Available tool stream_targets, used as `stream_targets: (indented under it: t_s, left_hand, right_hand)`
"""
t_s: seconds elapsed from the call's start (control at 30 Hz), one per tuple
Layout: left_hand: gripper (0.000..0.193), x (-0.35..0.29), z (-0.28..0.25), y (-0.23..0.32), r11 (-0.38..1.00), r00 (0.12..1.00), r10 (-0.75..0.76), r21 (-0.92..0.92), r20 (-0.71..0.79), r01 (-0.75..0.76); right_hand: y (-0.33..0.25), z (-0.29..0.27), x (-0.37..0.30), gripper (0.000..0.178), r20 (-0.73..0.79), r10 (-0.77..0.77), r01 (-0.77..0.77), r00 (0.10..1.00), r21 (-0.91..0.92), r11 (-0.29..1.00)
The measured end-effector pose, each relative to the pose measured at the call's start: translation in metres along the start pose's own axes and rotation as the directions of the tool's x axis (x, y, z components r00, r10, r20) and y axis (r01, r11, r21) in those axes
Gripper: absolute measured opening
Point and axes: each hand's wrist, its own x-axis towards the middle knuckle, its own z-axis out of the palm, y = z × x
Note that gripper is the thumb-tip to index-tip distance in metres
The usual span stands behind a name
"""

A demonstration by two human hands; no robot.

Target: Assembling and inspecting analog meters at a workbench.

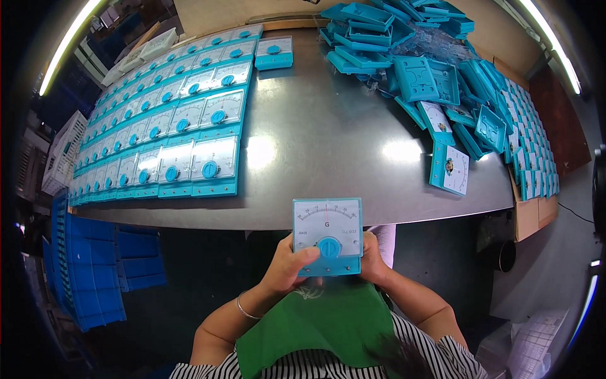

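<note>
Between my two hands, just off the table's near edge, I hold a teal panel meter (309, 221) with a white scale, a needle near the middle and a round teal knob. My left hand (286, 262) grips its left side, the thumb lying across the front beside the knob. The right side is held by my right hand (372, 259), whose fingers are mostly hidden behind the meter. Both hands are closed on it. Rows of similar finished-looking meters (210, 168) cover the left of the table, and one separate meter (274, 50) stands beside their far corner.
On the metal table (303, 126), teal housings (420, 79) are heaped at the far right with clear plastic parts. Two open meters (456, 169) with white dials lie nearer. More dial units (530, 126) stand packed at the right edge. Blue crates (95, 271) are on the floor at left.
</note>
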Motion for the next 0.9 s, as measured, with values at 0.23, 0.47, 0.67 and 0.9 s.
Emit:
stream_targets:
  t_s: [0.23, 0.47, 0.67, 0.9]
  left_hand:
    - [0.059, -0.003, -0.011, 0.004, 0.998, 0.999, 0.040, 0.050, -0.026, -0.039]
    - [0.061, -0.002, -0.010, 0.004, 0.993, 1.000, 0.021, 0.120, -0.011, -0.019]
    - [0.056, -0.003, -0.010, 0.008, 0.995, 0.999, 0.034, 0.094, 0.018, -0.036]
    - [0.069, 0.017, -0.012, 0.004, 0.990, 0.985, 0.044, 0.122, 0.165, -0.065]
  right_hand:
    - [-0.037, -0.040, 0.015, 0.046, -0.071, 0.105, -0.112, 0.992, -0.107, 0.988]
    - [-0.047, -0.041, 0.027, 0.111, 0.265, -0.179, 0.306, 0.947, -0.583, 0.753]
    - [-0.043, -0.035, 0.014, 0.088, 0.068, -0.068, 0.081, 0.995, -0.203, 0.976]
    - [-0.062, -0.039, 0.008, 0.041, 0.037, 0.446, -0.446, 0.894, 0.010, 0.895]
